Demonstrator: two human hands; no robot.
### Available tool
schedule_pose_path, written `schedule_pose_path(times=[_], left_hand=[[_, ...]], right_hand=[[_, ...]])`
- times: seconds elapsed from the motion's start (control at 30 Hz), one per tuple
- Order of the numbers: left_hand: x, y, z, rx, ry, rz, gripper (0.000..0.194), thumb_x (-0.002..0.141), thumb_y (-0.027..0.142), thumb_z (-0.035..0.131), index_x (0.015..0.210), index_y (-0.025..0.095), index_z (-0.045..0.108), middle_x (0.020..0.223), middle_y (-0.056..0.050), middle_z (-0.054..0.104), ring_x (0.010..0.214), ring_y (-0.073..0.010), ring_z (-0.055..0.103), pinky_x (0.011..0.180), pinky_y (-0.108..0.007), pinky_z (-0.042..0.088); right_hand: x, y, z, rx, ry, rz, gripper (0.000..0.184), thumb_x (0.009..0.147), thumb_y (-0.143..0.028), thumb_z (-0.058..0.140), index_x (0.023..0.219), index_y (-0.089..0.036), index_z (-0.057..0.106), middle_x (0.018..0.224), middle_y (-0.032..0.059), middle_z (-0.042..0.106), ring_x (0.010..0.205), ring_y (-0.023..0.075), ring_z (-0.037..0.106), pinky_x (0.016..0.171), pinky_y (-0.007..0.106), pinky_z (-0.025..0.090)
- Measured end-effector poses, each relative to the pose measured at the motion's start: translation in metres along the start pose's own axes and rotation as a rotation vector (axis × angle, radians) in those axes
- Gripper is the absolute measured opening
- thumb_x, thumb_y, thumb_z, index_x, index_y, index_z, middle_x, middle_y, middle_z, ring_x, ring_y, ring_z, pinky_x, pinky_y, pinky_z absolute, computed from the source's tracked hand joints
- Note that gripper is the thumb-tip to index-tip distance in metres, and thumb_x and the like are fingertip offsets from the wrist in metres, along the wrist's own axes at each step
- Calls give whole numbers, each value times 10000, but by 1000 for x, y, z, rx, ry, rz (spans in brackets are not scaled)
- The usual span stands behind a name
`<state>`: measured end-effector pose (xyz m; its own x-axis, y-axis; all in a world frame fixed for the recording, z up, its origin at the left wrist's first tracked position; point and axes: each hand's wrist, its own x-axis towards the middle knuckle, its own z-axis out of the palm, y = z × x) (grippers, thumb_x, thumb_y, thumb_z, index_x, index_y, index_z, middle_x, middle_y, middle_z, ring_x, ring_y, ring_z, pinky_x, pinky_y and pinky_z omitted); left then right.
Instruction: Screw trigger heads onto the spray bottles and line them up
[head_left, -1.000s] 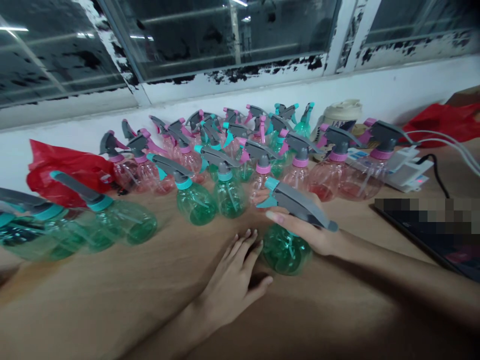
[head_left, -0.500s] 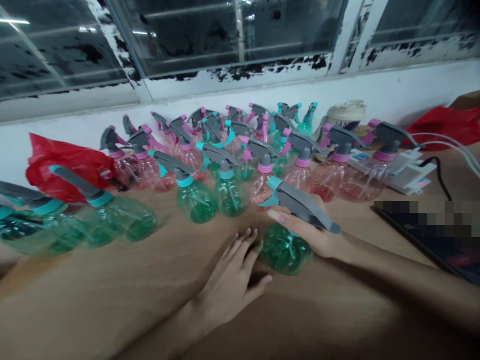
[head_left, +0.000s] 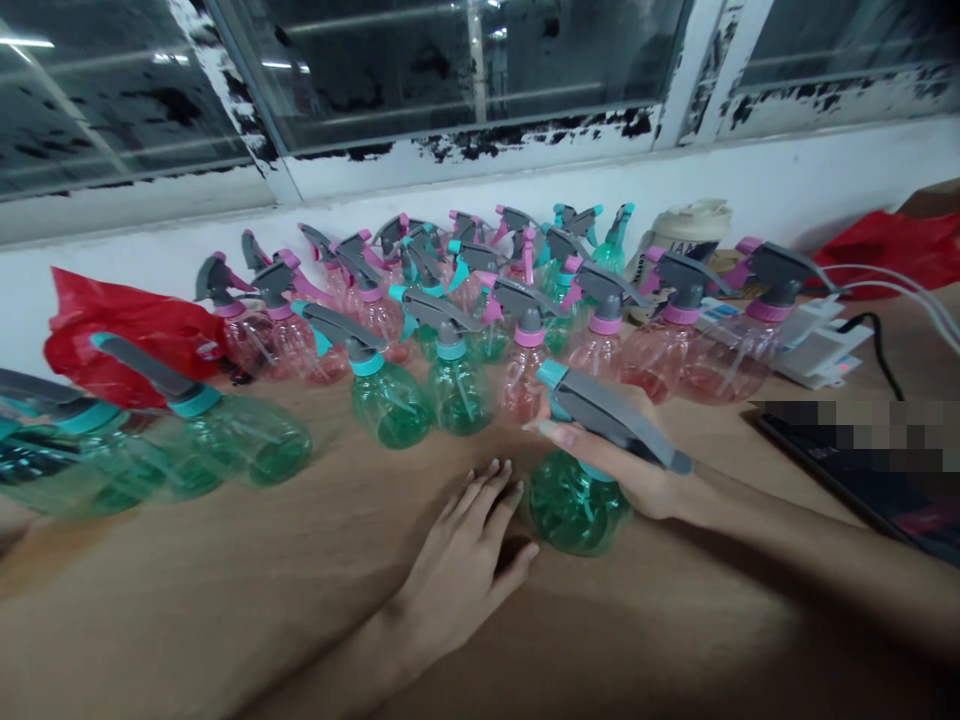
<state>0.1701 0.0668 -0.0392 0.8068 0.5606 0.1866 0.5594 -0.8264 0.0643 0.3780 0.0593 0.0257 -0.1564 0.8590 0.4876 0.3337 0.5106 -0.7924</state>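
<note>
My right hand (head_left: pixel 637 465) is closed around the neck of a green spray bottle (head_left: pixel 574 510) with a grey and teal trigger head. The bottle stands close to upright on the table, and a finger lies across its trigger. Just left of it, my left hand (head_left: pixel 469 555) rests on the wood with its fingers stretched out, holding nothing. Beyond the hands stand another green spray bottle (head_left: pixel 461 395) and a pink spray bottle (head_left: pixel 525 375).
Several green spray bottles (head_left: pixel 262 440) stand at the left beside a red plastic bag (head_left: pixel 124 325). More pink and green ones crowd the back by the wall. At right are a white power strip (head_left: pixel 817 345) with cables and a dark flat device (head_left: pixel 825 455).
The trigger of the held bottle now sits pulled in closer to the neck under my right finger. My left hand stays in place on the table.
</note>
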Motion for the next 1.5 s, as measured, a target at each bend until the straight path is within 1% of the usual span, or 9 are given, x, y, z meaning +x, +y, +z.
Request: schedule_pose_path(times=[0.13,0.27,0.4,0.5,0.57,0.73,1.03,1.23,1.5], left_hand=[[-1,0,3,25,20,15,500,921,390,473,1319,90,423,1401,-155,435,1316,-274,363,1053,-454,356],[-1,0,4,41,8,26,498,917,378,486,1313,81,430,1395,-163,440,1315,-279,364,1051,-459,359],[-3,1,4,54,25,32,495,923,370,476,1318,77,416,1403,-173,426,1313,-283,365,1039,-452,378],[-3,2,5,61,54,35,475,933,361,454,1314,81,413,1397,-173,433,1307,-284,375,1029,-443,394],[-3,2,5,61,55,35,448,936,351,448,1299,90,428,1389,-169,446,1307,-284,376,1029,-445,395],[-2,2,4,56,36,36,414,941,344,438,1275,100,451,1383,-166,454,1305,-286,379,1024,-459,398],[-1,3,2,62,13,32,426,934,340,453,1282,94,445,1385,-172,448,1304,-289,380,1021,-464,397],[-2,2,2,81,-4,45,441,933,337,463,1287,74,438,1393,-182,434,1311,-294,367,1027,-463,391],[-1,3,2,73,-1,58,371,943,303,446,1253,103,474,1379,-155,460,1307,-285,375,1031,-459,390]], right_hand=[[0,-4,-1,-11,-15,-6,131,877,-300,528,770,-225,546,651,-46,508,607,112,494,605,274,404],[0,-1,-1,-10,-2,-34,123,877,-325,527,812,-232,574,685,-36,543,635,121,524,612,281,414],[0,3,1,-19,29,10,176,844,-356,568,975,-254,624,869,19,641,792,190,601,742,357,472],[-1,1,2,-15,36,26,226,827,-336,590,1039,-272,630,1025,39,656,937,227,615,869,404,466],[-1,0,3,-28,58,22,245,817,-323,599,1055,-269,621,1022,46,653,959,240,613,885,420,464],[-1,-1,3,-27,99,18,215,795,-318,620,1002,-264,603,856,36,638,832,233,614,807,430,489],[-5,4,6,5,119,-17,229,829,-298,609,1053,-251,614,986,20,654,897,188,623,813,358,491],[-3,-1,3,-32,103,-29,102,853,-305,572,893,-226,624,804,-5,628,715,148,598,642,301,466],[-1,0,3,-35,102,-25,102,853,-303,577,848,-204,600,741,-33,592,647,96,556,582,240,422]])
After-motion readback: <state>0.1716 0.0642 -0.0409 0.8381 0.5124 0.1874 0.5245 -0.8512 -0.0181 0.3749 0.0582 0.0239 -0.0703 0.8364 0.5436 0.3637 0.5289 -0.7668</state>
